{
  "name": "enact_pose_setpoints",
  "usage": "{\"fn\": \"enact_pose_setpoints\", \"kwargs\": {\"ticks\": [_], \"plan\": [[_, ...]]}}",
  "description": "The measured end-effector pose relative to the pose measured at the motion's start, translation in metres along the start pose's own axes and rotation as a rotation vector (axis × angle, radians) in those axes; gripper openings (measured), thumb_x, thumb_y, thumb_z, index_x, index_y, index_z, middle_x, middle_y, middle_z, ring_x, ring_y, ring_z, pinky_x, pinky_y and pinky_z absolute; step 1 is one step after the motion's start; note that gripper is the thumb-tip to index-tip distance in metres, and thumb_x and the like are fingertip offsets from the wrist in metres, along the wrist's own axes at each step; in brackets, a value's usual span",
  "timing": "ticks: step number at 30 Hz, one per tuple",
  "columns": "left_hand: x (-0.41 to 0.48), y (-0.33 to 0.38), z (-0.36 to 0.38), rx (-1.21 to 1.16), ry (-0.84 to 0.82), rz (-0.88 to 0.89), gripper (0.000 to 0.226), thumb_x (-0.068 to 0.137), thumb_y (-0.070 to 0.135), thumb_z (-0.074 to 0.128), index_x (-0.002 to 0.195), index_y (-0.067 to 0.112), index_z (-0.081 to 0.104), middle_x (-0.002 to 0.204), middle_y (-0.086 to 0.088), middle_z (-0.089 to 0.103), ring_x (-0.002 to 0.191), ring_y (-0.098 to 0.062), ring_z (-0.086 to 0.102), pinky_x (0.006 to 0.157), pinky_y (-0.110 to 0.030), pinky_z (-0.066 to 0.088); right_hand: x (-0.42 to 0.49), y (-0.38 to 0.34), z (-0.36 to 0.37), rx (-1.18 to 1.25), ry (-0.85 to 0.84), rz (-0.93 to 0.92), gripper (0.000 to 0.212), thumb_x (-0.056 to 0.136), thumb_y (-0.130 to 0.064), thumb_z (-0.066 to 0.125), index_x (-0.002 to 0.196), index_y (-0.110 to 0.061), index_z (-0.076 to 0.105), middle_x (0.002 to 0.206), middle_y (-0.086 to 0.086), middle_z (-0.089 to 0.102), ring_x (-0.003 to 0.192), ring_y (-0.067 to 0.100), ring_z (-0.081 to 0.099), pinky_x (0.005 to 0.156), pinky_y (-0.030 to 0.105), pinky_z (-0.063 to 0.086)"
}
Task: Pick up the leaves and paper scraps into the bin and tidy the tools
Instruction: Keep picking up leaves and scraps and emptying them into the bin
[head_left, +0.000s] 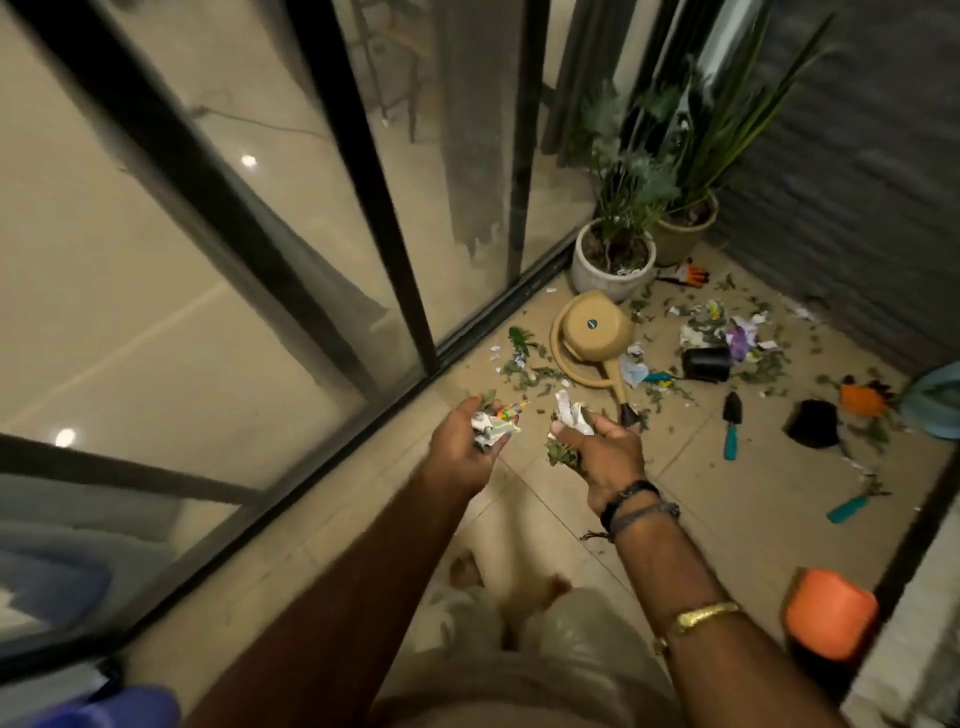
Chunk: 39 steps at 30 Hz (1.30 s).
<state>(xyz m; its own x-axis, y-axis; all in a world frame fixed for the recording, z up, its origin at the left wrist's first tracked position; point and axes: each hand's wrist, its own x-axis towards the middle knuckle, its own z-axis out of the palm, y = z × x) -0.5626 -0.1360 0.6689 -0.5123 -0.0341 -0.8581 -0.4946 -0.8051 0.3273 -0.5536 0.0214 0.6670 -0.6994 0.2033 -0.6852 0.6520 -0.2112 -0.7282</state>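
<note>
My left hand (462, 447) grips a crumpled bunch of paper scraps and leaves (491, 427). My right hand (605, 457) holds white paper (571, 415) and a clump of green leaves (563, 456). Both hands hover above the tiled balcony floor. More leaves and torn paper (727, 332) litter the floor ahead. Among them lie a tipped tan watering can (592, 338), a trowel with a teal handle (732, 426), a second teal-handled tool (852, 506), a black pot on its side (706, 364) and orange gloves (862, 400).
Glass sliding doors with black frames (395, 249) run along the left. Two potted plants (613, 260) stand in the far corner by a grey wall (857, 208). An orange object (831, 613) sits at lower right, a black object (813, 423) lies on the floor.
</note>
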Motion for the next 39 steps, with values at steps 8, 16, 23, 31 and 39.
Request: {"fn": "enact_pose_setpoints", "kwargs": {"ticks": [8, 16, 23, 31, 39], "plan": [[-0.088, -0.017, -0.096, -0.17, 0.014, 0.16, 0.013, 0.098, 0.013, 0.059, 0.089, 0.007, 0.065, 0.066, -0.007, 0.071, 0.079, -0.021, 0.067, 0.1, -0.045, 0.051, -0.1, 0.043, 0.013, 0.002, -0.237, -0.003, 0.046, 0.08, 0.006, 0.076, 0.125, -0.003, 0.066, 0.111, 0.014, 0.073, 0.102, 0.031, 0.069, 0.088, 0.039, 0.057], [-0.17, -0.063, -0.21, -0.398, 0.086, 0.31, 0.011, 0.097, 0.013, 0.06, 0.092, 0.005, 0.066, 0.079, -0.009, 0.07, 0.087, -0.024, 0.067, 0.1, -0.044, 0.052, -0.2, 0.1, 0.023, -0.172, -0.474, 0.029, 0.036, 0.084, 0.007, 0.072, 0.118, -0.004, 0.067, 0.096, 0.01, 0.072, 0.075, 0.018, 0.065, 0.06, 0.023, 0.057], [-0.238, -0.072, -0.326, -0.571, 0.175, 0.425, 0.011, 0.098, 0.014, 0.06, 0.095, 0.006, 0.066, 0.085, -0.01, 0.071, 0.095, -0.027, 0.067, 0.097, -0.042, 0.052, -0.288, 0.16, 0.06, -0.346, -0.649, 0.049, 0.032, 0.084, 0.006, 0.072, 0.113, -0.007, 0.068, 0.097, 0.008, 0.073, 0.083, 0.02, 0.067, 0.067, 0.028, 0.056], [-0.304, -0.049, -0.508, -0.744, 0.314, 0.513, 0.008, 0.097, 0.011, 0.06, 0.093, 0.005, 0.064, 0.082, -0.011, 0.07, 0.083, -0.025, 0.067, 0.084, -0.042, 0.054, -0.391, 0.281, 0.171, -0.479, -0.813, 0.145, 0.036, 0.084, 0.005, 0.072, 0.117, -0.007, 0.068, 0.098, 0.008, 0.074, 0.085, 0.02, 0.067, 0.072, 0.03, 0.055], [-0.34, -0.008, -0.66, -0.712, 0.394, 0.533, 0.023, 0.094, 0.011, 0.065, 0.116, 0.004, 0.066, 0.11, -0.019, 0.073, 0.107, -0.031, 0.07, 0.083, -0.045, 0.058, -0.473, 0.379, 0.278, -0.594, -0.865, 0.143, 0.035, 0.083, 0.002, 0.074, 0.117, -0.006, 0.069, 0.102, 0.011, 0.075, 0.087, 0.022, 0.068, 0.073, 0.033, 0.056]]}}
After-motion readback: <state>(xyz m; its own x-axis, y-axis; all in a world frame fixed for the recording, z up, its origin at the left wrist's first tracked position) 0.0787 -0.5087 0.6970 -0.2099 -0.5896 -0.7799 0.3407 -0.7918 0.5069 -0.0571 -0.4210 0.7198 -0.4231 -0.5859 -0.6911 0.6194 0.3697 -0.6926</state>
